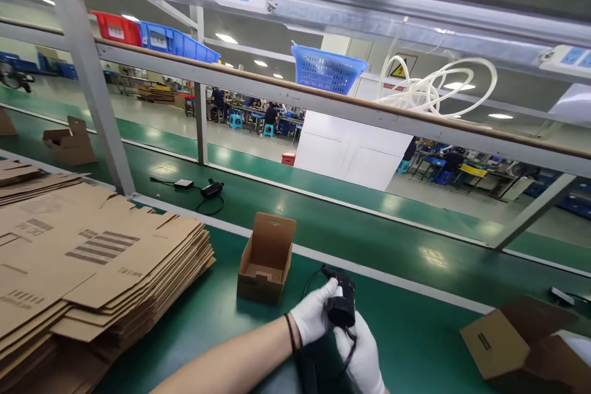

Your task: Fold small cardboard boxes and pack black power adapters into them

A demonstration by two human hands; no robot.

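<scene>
Above the near green counter [415,332], the left hand [314,315] and right hand [364,354] together hold a black corded device [340,309]; guiding its cord [353,345] clear should prevent snagging.

Gadget [341,306]: black
Left glove [313,315]: white
Right glove [364,354]: white
Flat cardboard [111,265]: brown, dark stripes
Open box [271,243]: brown
Table [198,323]: green

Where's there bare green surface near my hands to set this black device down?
Best: the worktop between your right hand and the brown box at far right. A smaller patch lies between the cardboard stack and the open box. The stack crowds the left; your left forearm spans the near middle.
</scene>
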